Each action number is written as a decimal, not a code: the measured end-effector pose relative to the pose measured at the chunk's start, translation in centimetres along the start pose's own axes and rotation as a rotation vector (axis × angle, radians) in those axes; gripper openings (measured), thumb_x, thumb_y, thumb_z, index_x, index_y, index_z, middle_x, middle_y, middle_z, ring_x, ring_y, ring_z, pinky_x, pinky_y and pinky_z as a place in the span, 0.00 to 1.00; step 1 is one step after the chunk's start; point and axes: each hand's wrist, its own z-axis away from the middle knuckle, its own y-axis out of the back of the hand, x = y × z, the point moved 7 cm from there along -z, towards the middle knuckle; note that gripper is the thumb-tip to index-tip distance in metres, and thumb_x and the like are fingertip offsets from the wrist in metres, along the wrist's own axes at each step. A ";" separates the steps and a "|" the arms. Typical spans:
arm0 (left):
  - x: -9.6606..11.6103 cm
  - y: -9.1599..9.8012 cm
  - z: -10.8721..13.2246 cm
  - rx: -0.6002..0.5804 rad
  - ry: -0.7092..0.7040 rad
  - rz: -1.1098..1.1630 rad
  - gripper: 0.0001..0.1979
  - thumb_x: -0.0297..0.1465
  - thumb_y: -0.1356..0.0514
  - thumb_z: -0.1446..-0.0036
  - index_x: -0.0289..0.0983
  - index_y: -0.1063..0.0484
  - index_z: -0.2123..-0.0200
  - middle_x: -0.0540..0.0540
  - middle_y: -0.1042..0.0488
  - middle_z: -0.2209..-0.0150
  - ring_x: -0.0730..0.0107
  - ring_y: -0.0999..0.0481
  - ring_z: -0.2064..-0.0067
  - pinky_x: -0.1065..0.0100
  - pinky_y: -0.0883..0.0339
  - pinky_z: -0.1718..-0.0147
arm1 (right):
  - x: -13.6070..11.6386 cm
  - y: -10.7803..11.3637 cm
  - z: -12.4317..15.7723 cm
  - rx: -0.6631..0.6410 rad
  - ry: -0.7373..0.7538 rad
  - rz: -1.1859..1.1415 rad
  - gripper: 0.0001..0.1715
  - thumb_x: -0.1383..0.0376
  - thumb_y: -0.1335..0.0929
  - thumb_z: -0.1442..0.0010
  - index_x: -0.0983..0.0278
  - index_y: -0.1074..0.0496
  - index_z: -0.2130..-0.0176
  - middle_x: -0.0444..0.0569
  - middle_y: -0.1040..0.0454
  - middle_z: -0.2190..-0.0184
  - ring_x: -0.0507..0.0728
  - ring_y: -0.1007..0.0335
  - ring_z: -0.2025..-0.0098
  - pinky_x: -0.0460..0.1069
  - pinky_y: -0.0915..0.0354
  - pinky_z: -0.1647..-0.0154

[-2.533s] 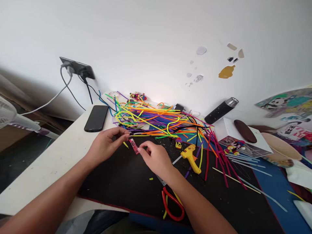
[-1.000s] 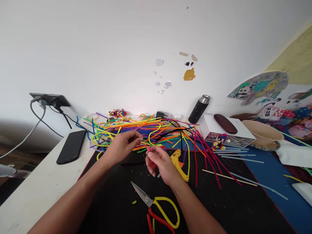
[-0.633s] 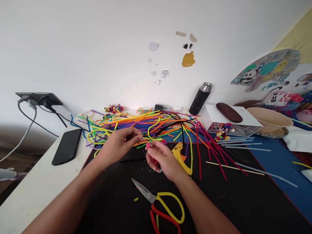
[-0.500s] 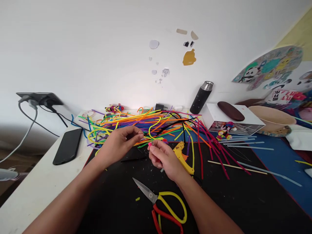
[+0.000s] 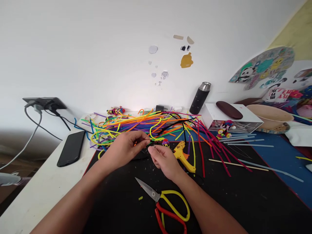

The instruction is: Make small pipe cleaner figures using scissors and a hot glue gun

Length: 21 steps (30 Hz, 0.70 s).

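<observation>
Over the black mat (image 5: 117,201), my left hand (image 5: 126,148) is closed in a pinch. A short dark piece that looks like black pipe cleaner (image 5: 152,141) shows at its fingertips. My right hand (image 5: 164,161) faces it, thumb pressed on the curled fingers; a tiny thing at the thumb tip is too small to name. Just behind that hand, a small figure with a red and purple top (image 5: 165,142) shows in part. A yellow glue gun (image 5: 181,156) lies to its right. Open scissors (image 5: 156,196) with yellow and red handles lie nearer me.
Many coloured pipe cleaners (image 5: 136,125) are heaped along the wall. A phone (image 5: 71,149) lies left. At the back right stand a black flask (image 5: 200,97), a white box (image 5: 209,112) with a brown case (image 5: 229,110), and a bowl (image 5: 268,117). Glue sticks (image 5: 253,146) lie nearby.
My left hand has moved right, its fingertips now almost meeting my right hand. The pink bit at my right fingertips no longer shows. The whole view has shifted slightly.
</observation>
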 end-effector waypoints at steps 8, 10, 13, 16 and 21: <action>0.6 0.0 0.2 -0.013 -0.014 -0.015 0.16 0.43 0.42 0.31 0.40 0.21 0.62 0.50 0.19 0.66 0.68 0.26 0.67 0.69 0.37 0.68 | -0.2 0.7 0.1 0.165 0.026 0.143 0.32 0.42 0.33 0.34 0.57 0.47 0.77 0.36 0.50 0.84 0.49 0.56 0.81 0.48 0.58 0.79; 0.6 -0.1 0.2 -0.022 -0.007 -0.011 0.15 0.43 0.42 0.31 0.40 0.21 0.62 0.50 0.19 0.67 0.68 0.26 0.68 0.69 0.37 0.68 | -0.4 0.5 0.3 0.169 0.014 0.171 0.31 0.45 0.33 0.34 0.58 0.47 0.77 0.36 0.49 0.84 0.49 0.55 0.81 0.48 0.57 0.78; 0.4 -0.2 0.1 -0.024 0.004 -0.001 0.15 0.43 0.42 0.31 0.40 0.20 0.62 0.50 0.19 0.66 0.67 0.25 0.67 0.69 0.36 0.68 | -0.5 0.2 0.4 0.179 0.002 0.208 0.28 0.48 0.34 0.35 0.58 0.46 0.78 0.37 0.47 0.84 0.50 0.53 0.80 0.49 0.56 0.78; 0.4 -0.3 0.0 -0.021 -0.001 -0.007 0.15 0.42 0.41 0.32 0.40 0.19 0.62 0.49 0.18 0.66 0.66 0.24 0.67 0.68 0.35 0.68 | -0.7 0.2 0.4 0.192 0.005 0.231 0.27 0.49 0.34 0.36 0.58 0.45 0.78 0.37 0.46 0.84 0.50 0.52 0.79 0.49 0.54 0.77; 0.4 -0.4 0.0 -0.025 -0.004 -0.017 0.15 0.42 0.41 0.32 0.40 0.19 0.62 0.49 0.18 0.68 0.67 0.25 0.69 0.68 0.36 0.69 | -0.9 0.0 0.4 0.199 0.021 0.256 0.26 0.50 0.34 0.37 0.58 0.45 0.78 0.38 0.45 0.83 0.51 0.50 0.78 0.49 0.53 0.76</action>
